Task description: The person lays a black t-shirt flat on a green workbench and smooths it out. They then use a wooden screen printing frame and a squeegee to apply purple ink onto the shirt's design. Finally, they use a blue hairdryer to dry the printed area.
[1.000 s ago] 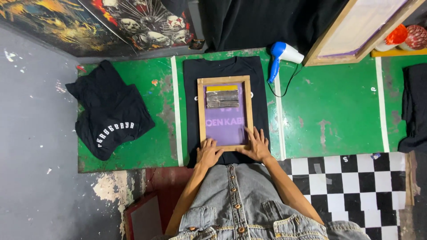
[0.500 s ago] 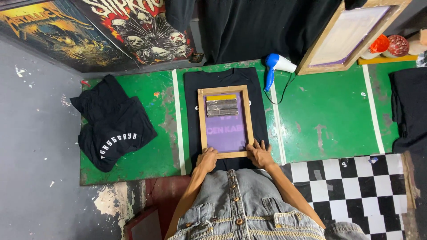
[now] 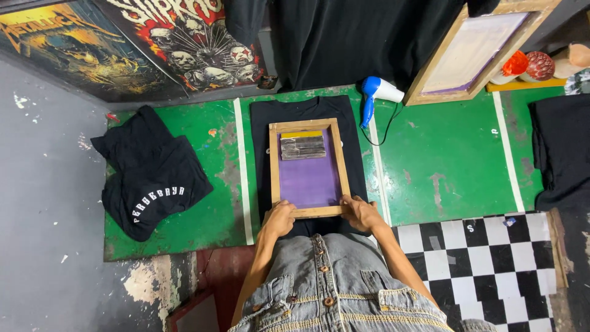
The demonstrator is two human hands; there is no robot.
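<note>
- Nearest, the left hand [image 3: 279,220] and right hand [image 3: 361,214] are gripping the near rail of the wooden screen frame [image 3: 308,168], one at each lower corner, at about 7 and 5 o'clock of it.
- The frame is lying flat on the black shirt [image 3: 307,110] on the green board [image 3: 442,160], long axis running 6 to 12 o'clock.
- The purple mesh is looking evenly coated, though the view is too far to be sure; the squeegee [image 3: 303,147] is resting crosswise at the far end, so the pull seems done and lifting the frame remains.
- A blue hair dryer [image 3: 376,93] is lying at 1 o'clock.
</note>
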